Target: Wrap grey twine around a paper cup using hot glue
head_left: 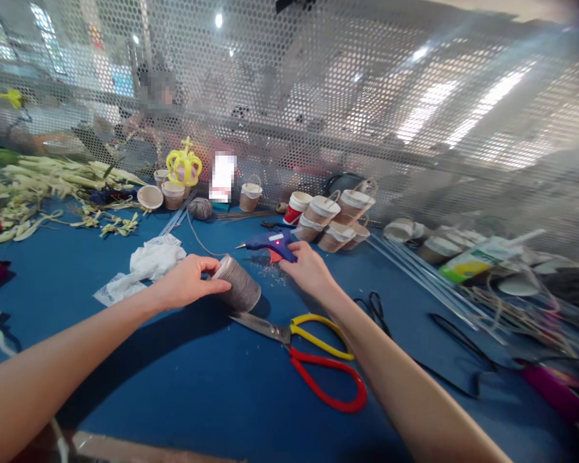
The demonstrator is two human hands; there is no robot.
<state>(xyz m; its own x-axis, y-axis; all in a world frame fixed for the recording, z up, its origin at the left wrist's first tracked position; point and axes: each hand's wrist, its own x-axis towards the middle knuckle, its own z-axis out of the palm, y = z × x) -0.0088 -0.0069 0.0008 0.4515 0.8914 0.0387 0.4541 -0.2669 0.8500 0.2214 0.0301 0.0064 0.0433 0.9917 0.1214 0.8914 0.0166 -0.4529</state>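
My left hand [190,283] grips a cup wrapped in grey-brown cord [244,289], with fingers and thumb at its upper left rim. The cup is tilted above the blue table. From it, a strand of cord runs back to a ball of cord [200,208]. In my right hand [311,267] is a blue glue gun [265,242], its metal nozzle pointing left just above the cup, apart from it. A small red light glows on the gun's body. Below the cup lie scissors [280,332] with one yellow and one red handle, their blades pointing left.
Crumpled white plastic [157,260] lies behind my left forearm. Several wrapped cups [335,238] stand stacked at the back, near a yellow crown-shaped piece [184,168] and a phone [222,173]. Clear sticks [429,283] and a black cable [456,328] are at right. Perforated metal [280,83] closes off the back.
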